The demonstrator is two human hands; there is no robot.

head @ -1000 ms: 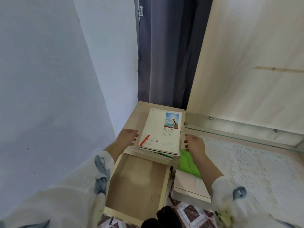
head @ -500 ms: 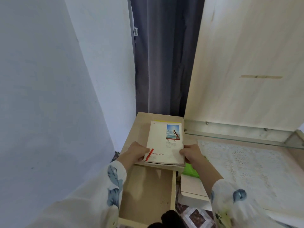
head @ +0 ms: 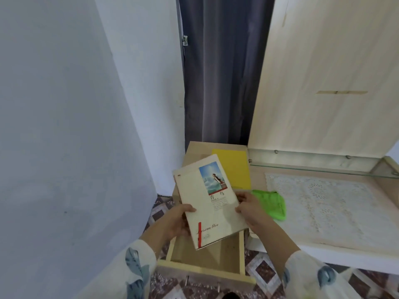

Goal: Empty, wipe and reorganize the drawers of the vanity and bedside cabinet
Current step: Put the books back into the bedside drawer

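Drawer (head: 194, 268) of the bedside cabinet (head: 197, 148) is pulled out. Bare wood bottom is seen inside, with a few dark specks near its right wall. The rest of the inside is covered by the book.

White book (head: 210, 203) is held tilted, in the air, over the open drawer and the cabinet's front edge. It is gripped from both sides:
- left hand (head: 176, 222): fingers clamped on the book's left edge, thumb on the cover
- right hand (head: 251, 209): fingers clamped on the right edge, thumb on top

(Whether more is stacked under the white cover cannot be told.)

Yellow book (head: 234, 167) is left flat on the cabinet top, behind the held book and partly covered by it.

Green cloth (head: 272, 203) is lying at the left edge of the table (head: 258, 182), between the right hand and the lace mat (head: 323, 201).

Count: 1 open drawer, 1 white book, 1 yellow book, 1 green cloth, 1 lace mat, 2 hands.
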